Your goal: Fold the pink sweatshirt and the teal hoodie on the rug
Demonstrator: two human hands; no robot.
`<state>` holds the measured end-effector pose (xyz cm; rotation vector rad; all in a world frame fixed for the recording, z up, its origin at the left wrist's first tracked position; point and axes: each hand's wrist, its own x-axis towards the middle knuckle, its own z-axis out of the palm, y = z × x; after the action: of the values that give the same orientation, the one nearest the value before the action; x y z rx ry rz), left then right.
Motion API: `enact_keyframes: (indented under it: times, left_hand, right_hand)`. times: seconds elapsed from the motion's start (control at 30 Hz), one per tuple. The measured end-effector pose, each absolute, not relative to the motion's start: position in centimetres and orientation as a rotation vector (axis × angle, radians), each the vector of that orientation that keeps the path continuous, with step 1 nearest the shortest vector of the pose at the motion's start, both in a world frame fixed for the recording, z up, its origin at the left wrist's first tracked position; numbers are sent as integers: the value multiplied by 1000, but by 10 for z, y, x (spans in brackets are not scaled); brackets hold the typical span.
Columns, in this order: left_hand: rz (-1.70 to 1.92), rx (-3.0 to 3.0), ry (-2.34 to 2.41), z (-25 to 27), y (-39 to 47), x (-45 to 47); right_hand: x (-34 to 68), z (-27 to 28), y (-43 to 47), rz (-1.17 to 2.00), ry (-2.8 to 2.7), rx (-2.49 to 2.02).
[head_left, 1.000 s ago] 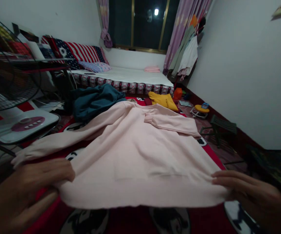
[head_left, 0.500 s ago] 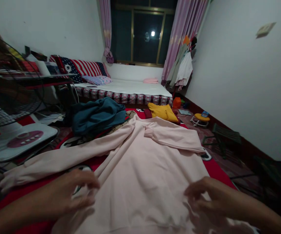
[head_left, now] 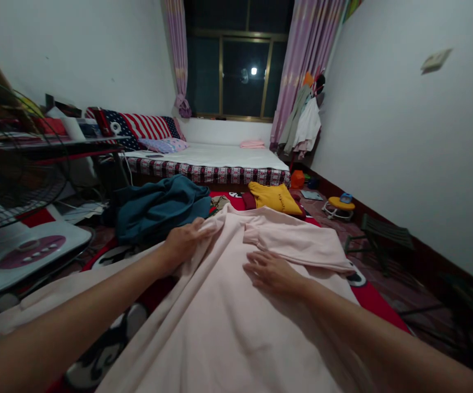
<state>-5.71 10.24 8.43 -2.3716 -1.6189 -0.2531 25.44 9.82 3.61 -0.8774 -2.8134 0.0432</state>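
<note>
A pale pink sweatshirt point(head_left: 228, 305) lies spread out in front of me, its neckline away from me. Its right-hand sleeve is folded across the chest, while the other sleeve stretches out to the left, partly under my forearm. Near the left shoulder, my left hand point(head_left: 185, 243) is closed on the sweatshirt's fabric, which bunches at the fingers. My right hand point(head_left: 275, 273) rests on the chest just below the folded cuff, palm down with fingers stretched out. The sweatshirt's lower hem is out of view.
Beneath the sweatshirt is a red patterned cloth point(head_left: 379, 300). Beyond it lie a crumpled teal garment point(head_left: 163, 210) and a folded yellow garment point(head_left: 275, 197). A fan point(head_left: 27, 245) stands at left, a folding stool point(head_left: 386, 234) at right, and a bed point(head_left: 216, 155) at the back.
Both hands have moved forward from the sweatshirt's lower part to its upper part. My left hand has taken hold of the shoulder fabric; my right hand has come down on the chest.
</note>
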Motion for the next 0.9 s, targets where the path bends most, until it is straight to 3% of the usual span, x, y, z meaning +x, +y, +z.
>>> enact_keyframes:
  times: [0.17, 0.3, 0.4, 0.5, 0.6, 0.67, 0.9]
  left_hand:
    - [-325, -2052, -1764, 122, 114, -100]
    - [-336, -1910, -1779, 131, 126, -86]
    - [-473, -1951, -1631, 121, 127, -36]
    - [-466, -2402, -1221, 91, 123, 20]
    - [-407, -2694, -1037, 51, 130, 55]
    - [-406, -2744, -1156, 29, 145, 60]
    - [-297, -2535, -1711, 16, 222, 24]
  right_hand:
    - [303, 48, 147, -199, -2576, -1719]
    - [307, 54, 170, -148, -2286, -2219]
    - [287, 55, 173, -273, -2201, -2109]
    - [263, 51, 165, -434, -2374, -1570]
    - [251, 43, 158, -285, -2813, -905]
    - [255, 38, 164, -199, -2907, -774]
    - [290, 39, 212, -400, -2405, -1831]
